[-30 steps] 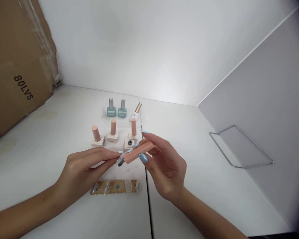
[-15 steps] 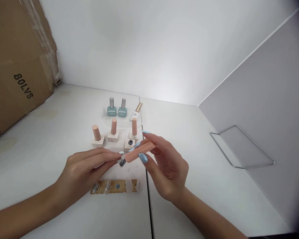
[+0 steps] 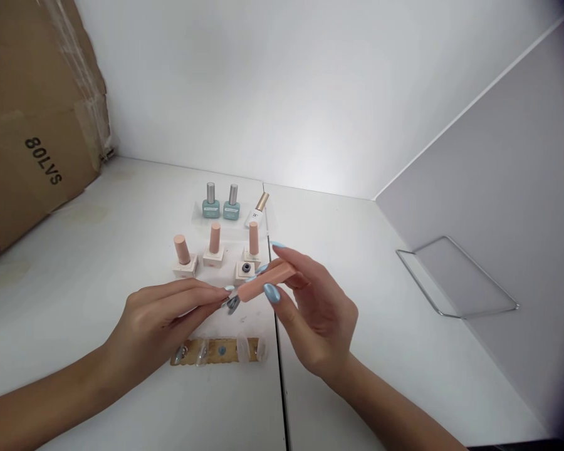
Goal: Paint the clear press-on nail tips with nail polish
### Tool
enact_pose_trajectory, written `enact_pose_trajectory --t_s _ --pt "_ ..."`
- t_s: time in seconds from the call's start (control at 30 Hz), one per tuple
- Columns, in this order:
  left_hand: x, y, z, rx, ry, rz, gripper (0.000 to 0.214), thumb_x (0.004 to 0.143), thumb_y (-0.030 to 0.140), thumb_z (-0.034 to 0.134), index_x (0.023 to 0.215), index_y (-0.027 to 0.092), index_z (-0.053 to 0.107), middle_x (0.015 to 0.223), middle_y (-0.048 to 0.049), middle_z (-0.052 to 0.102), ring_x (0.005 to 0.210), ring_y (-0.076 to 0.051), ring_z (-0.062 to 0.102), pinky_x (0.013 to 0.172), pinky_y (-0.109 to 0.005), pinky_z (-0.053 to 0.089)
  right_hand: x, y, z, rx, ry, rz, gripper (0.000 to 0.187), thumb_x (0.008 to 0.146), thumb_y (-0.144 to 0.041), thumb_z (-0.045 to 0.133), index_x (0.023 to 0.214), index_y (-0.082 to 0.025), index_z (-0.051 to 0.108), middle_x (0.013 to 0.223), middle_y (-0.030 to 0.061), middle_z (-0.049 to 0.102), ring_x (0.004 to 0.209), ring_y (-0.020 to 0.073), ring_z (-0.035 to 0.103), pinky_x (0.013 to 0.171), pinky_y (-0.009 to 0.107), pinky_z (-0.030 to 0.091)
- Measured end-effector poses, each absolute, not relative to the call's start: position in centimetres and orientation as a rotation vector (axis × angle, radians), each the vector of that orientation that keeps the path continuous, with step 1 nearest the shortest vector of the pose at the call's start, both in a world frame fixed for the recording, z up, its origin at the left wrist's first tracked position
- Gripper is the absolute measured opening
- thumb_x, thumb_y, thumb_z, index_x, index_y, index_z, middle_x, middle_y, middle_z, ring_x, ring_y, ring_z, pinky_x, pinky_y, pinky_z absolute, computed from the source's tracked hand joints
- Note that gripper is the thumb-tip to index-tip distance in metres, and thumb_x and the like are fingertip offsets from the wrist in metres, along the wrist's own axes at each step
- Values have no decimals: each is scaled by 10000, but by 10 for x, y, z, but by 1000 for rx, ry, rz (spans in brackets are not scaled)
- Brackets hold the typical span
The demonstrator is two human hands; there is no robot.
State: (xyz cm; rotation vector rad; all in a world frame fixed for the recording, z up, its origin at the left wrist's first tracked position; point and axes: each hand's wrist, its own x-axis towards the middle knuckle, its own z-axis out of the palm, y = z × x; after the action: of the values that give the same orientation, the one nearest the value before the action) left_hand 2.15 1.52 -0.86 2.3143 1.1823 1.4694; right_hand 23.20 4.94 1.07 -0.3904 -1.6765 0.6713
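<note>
On the white tabletop (image 3: 385,282), the step in hand is judged to be the brushing of dark polish onto a nail tip. At the far left stands a cardboard box (image 3: 37,113), on which "80LVS" can be read. By the right hand (image 3: 317,313), a peach cap (image 3: 266,282) is grasped between thumb and fingers; by the left hand's (image 3: 169,316) fingertip grip, the nail tip (image 3: 224,304) appears to be pinched, though it is mostly hidden. Nearer the viewer lies a brown strip (image 3: 229,352), on which clear pieces are set. Beyond the hands are seen an uncapped bottle (image 3: 244,274), two teal bottles (image 3: 211,209) and a tilted white bottle (image 3: 254,215); their markings are too small to be read. The cap's grey-coated brush (image 3: 234,305) is held at the nail tip, but whether they touch cannot be told. A light, even stroke is called for, with a steady left pinch.
</note>
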Motion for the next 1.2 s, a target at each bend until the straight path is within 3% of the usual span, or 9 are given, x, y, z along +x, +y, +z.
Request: enact_pose_trajectory --t_s 0.2,0.4,0.6,0.87,1.07,1.2 --pt "18 12 -12 2379 1193 1453 176 968 132 707 1025 285 774 903 53 847 749 -138 816 716 -187 669 235 48 9 -469 -1564 682 527 965 1 573 1360 -332 675 903 -6 797 869 181 778 776 380 690" --pt "17 15 -14 2419 1142 1432 141 990 130 689 1070 233 744 931 24 837 769 -112 803 759 -153 647 233 51 11 -314 -1699 638 557 934 7 589 1416 -270 636 888 4 800 818 168 751 764 361 700" --pt "19 13 -13 2309 1192 1446 154 954 132 722 1009 263 781 907 56 849 763 -100 807 774 -119 639 232 50 8 -434 -1572 637 536 948 30 569 1367 -287 673 911 4 812 879 179 790 781 374 706" --pt "28 14 -1 1683 1306 1347 186 805 191 813 836 368 863 785 98 850 655 -109 809 627 -75 614 236 48 8 -390 -1594 723 471 949 -41 625 1351 -280 679 912 13 798 830 164 771 754 344 725" --pt "29 12 2 1506 1315 1293 154 755 213 834 784 360 871 718 66 837 622 -142 807 589 -103 618 235 47 3 -605 -1477 642 395 968 -104 664 1307 -302 703 956 20 790 883 184 788 807 377 729" --pt "29 13 2 1466 1308 1247 106 771 246 842 788 347 871 714 54 837 619 -133 800 568 -94 600 236 47 3 -525 -1470 676 411 959 -97 664 1316 -297 709 952 28 770 900 186 787 755 341 726"
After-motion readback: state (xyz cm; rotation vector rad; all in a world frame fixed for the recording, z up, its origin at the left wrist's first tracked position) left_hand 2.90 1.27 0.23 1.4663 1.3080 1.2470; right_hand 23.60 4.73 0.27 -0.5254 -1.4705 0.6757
